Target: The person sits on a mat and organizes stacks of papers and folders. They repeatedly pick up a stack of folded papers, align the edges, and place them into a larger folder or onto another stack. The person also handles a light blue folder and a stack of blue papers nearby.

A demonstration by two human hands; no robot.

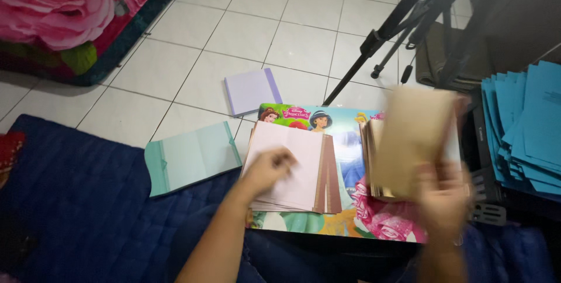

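A small counter (350,137) with a bright cartoon-print top carries two stacks. Under the left hand (269,169) lies a flat stack of pale pink sheets (292,169) with a brown strip along its right edge. Under and behind the right hand (442,198) stands a pile of tan envelopes (377,160).

Left of the left-hand fingers, a mint-green folder (190,157) lies half on the blue quilted mat (76,201), half on the white tiled floor (234,31). Beyond those fingers, a lilac notebook (251,90) rests on the tiles. Right of the right-hand fingers, a fanned stack of blue folders (529,131). A black tripod leg (385,31) rises beyond the counter. Rose-print fabric (58,8) sits far upper left.

Left forearm reaches forward, palm down; fingers loosely curled, tips pressing on the pink sheets.

Right hand raised above the counter edge, holding one tan envelope (412,137) upright and tilted. Motion blur is heavy here; the fingers appear pinched on the envelope's lower edge, though their exact spread cannot be told.
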